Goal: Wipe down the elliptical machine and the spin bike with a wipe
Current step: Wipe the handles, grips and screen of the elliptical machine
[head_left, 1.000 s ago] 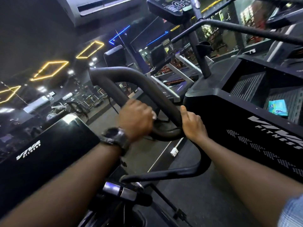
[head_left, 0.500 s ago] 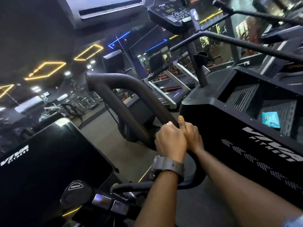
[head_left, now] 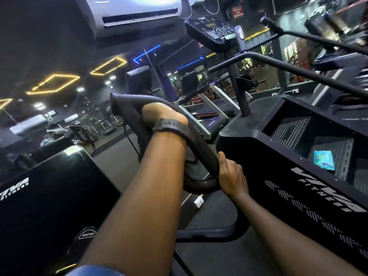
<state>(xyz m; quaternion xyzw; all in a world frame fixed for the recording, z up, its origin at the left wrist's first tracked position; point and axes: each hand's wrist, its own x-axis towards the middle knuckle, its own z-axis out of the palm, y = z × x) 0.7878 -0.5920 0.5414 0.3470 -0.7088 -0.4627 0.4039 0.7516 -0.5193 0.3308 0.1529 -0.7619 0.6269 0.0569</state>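
I had both hands on the black looped handlebar [head_left: 201, 144] of the spin bike. My left hand [head_left: 159, 114] sat high on the bar, just below its upper bend, the back of the hand toward the camera and a dark watch [head_left: 172, 128] on the wrist; its fingers went over the far side of the bar, so I could not tell how they closed, nor could I see the wipe under them. My right hand [head_left: 232, 179] gripped the bar lower down, at the bottom curve, with the fingers wrapped round the tube and the thumb lying straight up along it. The two hands were well apart along the same tube. To my right stood a big black machine with VIVA FITNESS lettering [head_left: 326, 189] on its side, and a teal wipes packet [head_left: 324, 160] lay on a ribbed step inside it. A small white object [head_left: 199, 202] lay on the floor beneath the handlebar's lower curve. To my left was another black housing [head_left: 49, 196] with the same lettering.
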